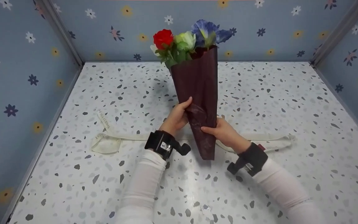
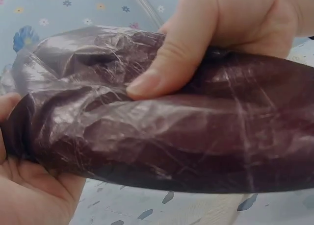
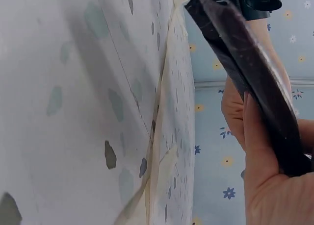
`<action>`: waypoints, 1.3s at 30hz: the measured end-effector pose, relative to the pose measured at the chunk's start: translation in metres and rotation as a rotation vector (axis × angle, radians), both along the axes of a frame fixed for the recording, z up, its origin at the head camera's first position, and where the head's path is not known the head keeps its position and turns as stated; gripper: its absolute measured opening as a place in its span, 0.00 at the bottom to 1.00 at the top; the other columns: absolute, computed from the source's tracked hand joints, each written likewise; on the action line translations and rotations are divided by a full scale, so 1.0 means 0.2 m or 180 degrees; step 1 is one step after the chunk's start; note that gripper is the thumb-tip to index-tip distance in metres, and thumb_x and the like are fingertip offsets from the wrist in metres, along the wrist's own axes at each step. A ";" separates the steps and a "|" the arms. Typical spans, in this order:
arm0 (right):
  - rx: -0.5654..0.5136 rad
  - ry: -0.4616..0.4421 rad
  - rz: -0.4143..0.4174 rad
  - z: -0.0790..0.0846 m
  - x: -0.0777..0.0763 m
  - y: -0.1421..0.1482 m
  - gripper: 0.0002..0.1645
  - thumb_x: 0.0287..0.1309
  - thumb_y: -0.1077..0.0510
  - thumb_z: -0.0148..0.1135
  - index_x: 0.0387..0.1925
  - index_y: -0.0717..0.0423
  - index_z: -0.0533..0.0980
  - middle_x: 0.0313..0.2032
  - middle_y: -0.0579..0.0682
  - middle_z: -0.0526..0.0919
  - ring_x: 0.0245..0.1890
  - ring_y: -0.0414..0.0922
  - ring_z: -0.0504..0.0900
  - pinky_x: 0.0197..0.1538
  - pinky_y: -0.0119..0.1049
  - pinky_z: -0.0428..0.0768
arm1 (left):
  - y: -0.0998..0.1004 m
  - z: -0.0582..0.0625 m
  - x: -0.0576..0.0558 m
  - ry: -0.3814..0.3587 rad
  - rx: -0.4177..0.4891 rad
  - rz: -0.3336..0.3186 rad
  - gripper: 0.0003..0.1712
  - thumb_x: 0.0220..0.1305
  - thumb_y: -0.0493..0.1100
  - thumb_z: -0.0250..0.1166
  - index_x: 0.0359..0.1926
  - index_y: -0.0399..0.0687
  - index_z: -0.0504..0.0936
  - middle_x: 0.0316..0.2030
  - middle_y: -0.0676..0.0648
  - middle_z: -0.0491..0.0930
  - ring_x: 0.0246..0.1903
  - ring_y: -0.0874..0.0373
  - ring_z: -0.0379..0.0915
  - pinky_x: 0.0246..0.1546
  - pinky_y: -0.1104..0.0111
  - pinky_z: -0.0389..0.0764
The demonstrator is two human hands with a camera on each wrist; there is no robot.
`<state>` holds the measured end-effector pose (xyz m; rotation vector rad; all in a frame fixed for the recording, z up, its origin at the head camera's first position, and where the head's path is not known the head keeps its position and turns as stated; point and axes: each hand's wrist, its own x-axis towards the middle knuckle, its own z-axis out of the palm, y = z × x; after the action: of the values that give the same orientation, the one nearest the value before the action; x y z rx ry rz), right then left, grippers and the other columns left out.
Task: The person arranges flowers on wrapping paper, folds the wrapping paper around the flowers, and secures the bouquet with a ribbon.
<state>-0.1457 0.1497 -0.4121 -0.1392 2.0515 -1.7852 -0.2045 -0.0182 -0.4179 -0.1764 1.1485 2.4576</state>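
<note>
A bouquet wrapped in dark maroon paper (image 1: 197,84) is held above the table by both hands. Out of its top stand a red rose (image 1: 163,39), a pale green-white flower (image 1: 185,41) and a blue iris (image 1: 208,32). My left hand (image 1: 176,117) grips the wrap from the left side, thumb across its front. Lower down, my right hand (image 1: 225,132) grips it from the right, thumb also in front. In the left wrist view the wrap (image 2: 162,137) looks creased and glossy. The right wrist view shows the wrap's narrow bottom end (image 3: 211,14).
Behind the bouquet a cream ribbon with printed lettering (image 1: 132,136) lies across the speckled table (image 1: 104,186). It loops at the left and extends to the right (image 1: 272,137). Blue flowered panels (image 1: 104,31) enclose the back and both sides.
</note>
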 end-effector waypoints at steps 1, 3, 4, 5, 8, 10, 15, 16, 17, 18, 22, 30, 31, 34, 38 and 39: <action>-0.0045 -0.0043 0.0019 0.00 0.01 -0.01 0.17 0.60 0.66 0.58 0.49 0.71 0.70 0.31 0.43 0.82 0.32 0.36 0.82 0.37 0.30 0.81 | -0.01 0.00 0.00 -0.0026 -0.0014 0.0050 0.14 0.72 0.44 0.51 0.29 0.44 0.76 0.26 0.53 0.78 0.29 0.63 0.75 0.35 0.74 0.75; -0.0058 -0.0116 0.0087 0.00 0.03 -0.02 0.15 0.61 0.65 0.57 0.47 0.70 0.70 0.30 0.43 0.82 0.30 0.37 0.83 0.34 0.30 0.81 | -0.02 -0.02 0.00 -0.0083 -0.0083 0.0162 0.12 0.71 0.43 0.52 0.31 0.43 0.75 0.26 0.52 0.79 0.29 0.63 0.76 0.33 0.74 0.76; -0.0062 -0.0135 0.0138 -0.01 0.04 -0.02 0.15 0.62 0.65 0.57 0.47 0.70 0.70 0.29 0.44 0.82 0.29 0.37 0.83 0.33 0.31 0.81 | -0.02 -0.02 0.00 -0.0109 -0.0123 0.0212 0.11 0.71 0.42 0.53 0.32 0.42 0.75 0.26 0.52 0.79 0.29 0.63 0.76 0.33 0.74 0.76; -0.0055 -0.0160 0.0167 -0.01 0.05 -0.02 0.14 0.62 0.64 0.56 0.47 0.70 0.70 0.29 0.44 0.82 0.28 0.37 0.83 0.32 0.31 0.81 | -0.03 -0.03 0.00 -0.0129 -0.0156 0.0255 0.09 0.70 0.41 0.53 0.33 0.42 0.74 0.27 0.52 0.79 0.28 0.63 0.77 0.33 0.74 0.76; 0.0021 -0.0206 0.0222 -0.03 0.07 -0.04 0.14 0.62 0.63 0.57 0.46 0.69 0.70 0.27 0.44 0.81 0.26 0.37 0.82 0.30 0.30 0.80 | -0.04 -0.06 0.00 -0.0178 -0.0236 0.0360 0.06 0.70 0.39 0.53 0.36 0.41 0.71 0.28 0.51 0.78 0.29 0.62 0.76 0.33 0.74 0.76; 0.0078 -0.0213 0.0225 -0.05 0.08 -0.05 0.14 0.61 0.63 0.57 0.45 0.69 0.70 0.27 0.44 0.81 0.25 0.37 0.82 0.29 0.29 0.80 | -0.05 -0.08 0.00 -0.0242 -0.0237 0.0415 0.06 0.69 0.39 0.54 0.36 0.41 0.71 0.28 0.50 0.78 0.29 0.62 0.76 0.33 0.74 0.76; 0.0106 -0.0300 0.0185 -0.10 0.11 -0.06 0.11 0.60 0.64 0.58 0.42 0.66 0.70 0.25 0.44 0.80 0.23 0.36 0.80 0.27 0.29 0.78 | -0.07 -0.11 -0.01 -0.0479 -0.0211 0.0362 0.10 0.71 0.41 0.52 0.32 0.42 0.71 0.25 0.50 0.77 0.26 0.62 0.75 0.32 0.74 0.75; 0.0053 -0.0330 0.0166 -0.10 0.11 -0.06 0.10 0.60 0.64 0.58 0.41 0.65 0.71 0.25 0.44 0.80 0.23 0.36 0.81 0.27 0.29 0.79 | -0.08 -0.11 -0.01 -0.0528 -0.0228 0.0334 0.10 0.71 0.43 0.52 0.32 0.42 0.71 0.26 0.51 0.77 0.27 0.62 0.75 0.32 0.73 0.75; -0.0020 -0.0370 0.0150 -0.11 0.11 -0.06 0.09 0.60 0.64 0.58 0.41 0.64 0.71 0.25 0.44 0.80 0.23 0.37 0.81 0.27 0.29 0.79 | -0.08 -0.11 -0.01 -0.0568 -0.0277 0.0304 0.12 0.71 0.44 0.51 0.32 0.43 0.71 0.26 0.51 0.76 0.27 0.62 0.74 0.32 0.73 0.75; -0.0109 -0.0395 0.0151 -0.12 0.11 -0.07 0.09 0.60 0.65 0.58 0.41 0.64 0.71 0.25 0.44 0.80 0.24 0.37 0.81 0.28 0.29 0.79 | -0.08 -0.11 -0.01 -0.0595 -0.0318 0.0272 0.13 0.71 0.46 0.51 0.32 0.43 0.71 0.27 0.51 0.77 0.28 0.62 0.74 0.33 0.73 0.75; -0.0383 -0.0457 0.0138 -0.14 0.11 -0.06 0.09 0.60 0.66 0.56 0.42 0.65 0.71 0.27 0.44 0.81 0.27 0.37 0.82 0.33 0.29 0.80 | -0.09 -0.10 0.02 -0.0462 -0.0567 0.0326 0.16 0.70 0.50 0.54 0.41 0.39 0.74 0.31 0.50 0.77 0.31 0.62 0.75 0.38 0.72 0.76; -0.0361 -0.0465 0.0203 -0.14 0.10 -0.07 0.14 0.61 0.67 0.55 0.47 0.70 0.70 0.29 0.44 0.82 0.30 0.38 0.83 0.36 0.30 0.81 | -0.12 -0.11 0.18 -0.0071 -0.1793 0.0092 0.30 0.64 0.44 0.63 0.59 0.27 0.67 0.47 0.39 0.76 0.39 0.56 0.74 0.47 0.66 0.77; -0.0325 -0.0453 0.0210 -0.14 0.10 -0.07 0.13 0.60 0.67 0.55 0.46 0.70 0.70 0.29 0.44 0.82 0.29 0.38 0.83 0.36 0.29 0.81 | -0.12 -0.11 0.18 -0.0007 -0.2031 0.0083 0.30 0.64 0.45 0.63 0.58 0.26 0.68 0.48 0.38 0.76 0.40 0.55 0.74 0.47 0.66 0.77; -0.0204 -0.0404 0.0216 -0.12 0.09 -0.08 0.13 0.60 0.66 0.57 0.45 0.70 0.71 0.27 0.44 0.82 0.27 0.37 0.83 0.34 0.28 0.81 | -0.14 -0.11 0.18 0.0118 -0.2512 0.0140 0.30 0.64 0.49 0.62 0.56 0.26 0.71 0.51 0.35 0.76 0.42 0.53 0.73 0.49 0.65 0.75; -0.0052 -0.0455 0.0209 -0.13 0.08 -0.09 0.14 0.59 0.64 0.58 0.45 0.69 0.71 0.26 0.44 0.82 0.27 0.37 0.82 0.34 0.28 0.80 | -0.15 -0.13 0.17 0.0053 -0.2592 0.0215 0.28 0.66 0.48 0.59 0.56 0.27 0.71 0.52 0.36 0.75 0.42 0.54 0.71 0.49 0.67 0.73; -0.0025 -0.0479 0.0205 -0.14 0.08 -0.09 0.15 0.59 0.64 0.59 0.45 0.69 0.70 0.27 0.44 0.81 0.27 0.37 0.82 0.34 0.28 0.80 | -0.15 -0.13 0.17 0.0025 -0.2581 0.0215 0.28 0.67 0.47 0.58 0.57 0.27 0.71 0.51 0.37 0.75 0.42 0.54 0.70 0.49 0.68 0.73</action>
<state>-0.1293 0.1313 -0.4393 -0.0702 1.9134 -1.7112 -0.1705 -0.0478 -0.4448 -0.4379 2.1025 1.8983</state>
